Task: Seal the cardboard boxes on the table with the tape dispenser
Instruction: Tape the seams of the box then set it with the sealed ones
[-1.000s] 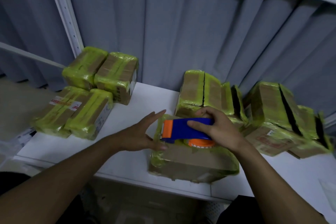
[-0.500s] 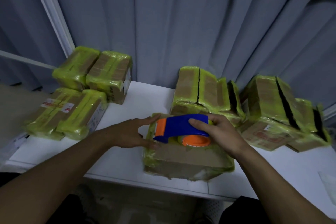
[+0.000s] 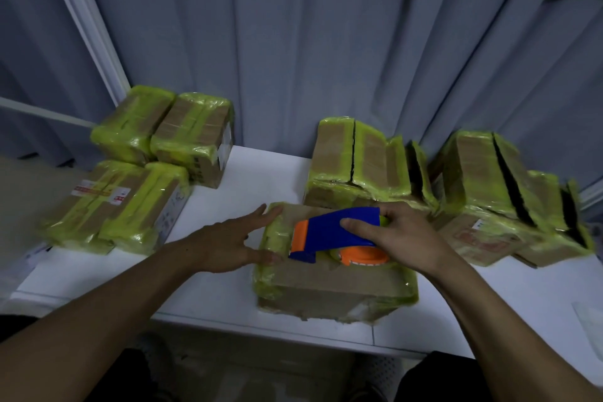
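— Tape dispenser point(image 3: 336, 233): where is it?
— On the near box point(image 3: 332, 285), at the worktop's point(image 3: 212, 290) near edge; my right hand point(image 3: 404, 238) grips its blue handle.
— Your left hand point(image 3: 228, 245)?
— Spread, fingers touching the box's left edge. I'd brace there and press the dispenser down evenly, so it should seal without wrinkles.

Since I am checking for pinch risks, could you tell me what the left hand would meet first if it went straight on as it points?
Most likely the cardboard box being taped: fingertips of the left hand seem to touch its left end. Beyond that lies the tape dispenser, orange front first.
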Demonstrator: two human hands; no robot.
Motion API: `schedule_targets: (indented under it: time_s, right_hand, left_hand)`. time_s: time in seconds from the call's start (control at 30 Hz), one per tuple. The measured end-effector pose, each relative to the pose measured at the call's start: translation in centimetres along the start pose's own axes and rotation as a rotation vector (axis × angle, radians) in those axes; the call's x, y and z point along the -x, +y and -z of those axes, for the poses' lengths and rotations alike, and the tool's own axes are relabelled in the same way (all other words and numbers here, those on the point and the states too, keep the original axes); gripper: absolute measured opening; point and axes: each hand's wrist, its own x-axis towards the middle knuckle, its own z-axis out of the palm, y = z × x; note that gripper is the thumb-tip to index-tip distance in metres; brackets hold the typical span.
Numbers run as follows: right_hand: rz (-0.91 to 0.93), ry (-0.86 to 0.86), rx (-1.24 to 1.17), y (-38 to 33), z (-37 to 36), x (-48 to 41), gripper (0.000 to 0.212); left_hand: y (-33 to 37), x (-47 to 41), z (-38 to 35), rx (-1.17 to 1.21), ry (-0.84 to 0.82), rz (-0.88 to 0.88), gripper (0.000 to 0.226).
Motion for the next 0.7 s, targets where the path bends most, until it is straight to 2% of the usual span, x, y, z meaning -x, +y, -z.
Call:
schedule_targets:
  time_s: [0.1, 0.2, 0.33, 0.43, 0.6, 0.7]
  right_hand:
    - [-0.003, 0.019, 0.051, -0.9, -0.5, -0.6, 0.042]
    - [0.0, 0.028, 0.052, -1.8, -1.7, -1.2, 0.048]
    - [0.037, 0.062, 0.059, -2.9, -4.1, -1.7, 0.045]
    - [0.02, 0.06, 0.055, -3.2, -4.3, -1.8, 0.04]
    - [0.001, 0.054, 0.023, -2.5, -4.1, -0.9, 0.039]
    - [-0.008, 0.081, 0.016, -1.8, -3.9, -0.6, 0.045]
  left_hand:
    - [0.5, 1.1, -0.1, -0.152, 0.03, -0.011, 0.077]
    - [0.0, 2.3, 0.6, -0.193, 0.082, -0.058, 0.066]
    - [-1.9, 3.3, 1.3, -0.31, 0.204, -0.171, 0.056]
    - [-2.2, 3.7, -0.3, -0.4, 0.356, -0.257, 0.061]
    - [-0.9, 3.2, -2.8, -0.553, 0.515, -0.16, 0.089]
    - [-0.5, 2.8, -3.0, -0.716, 0.565, -0.179, 0.085]
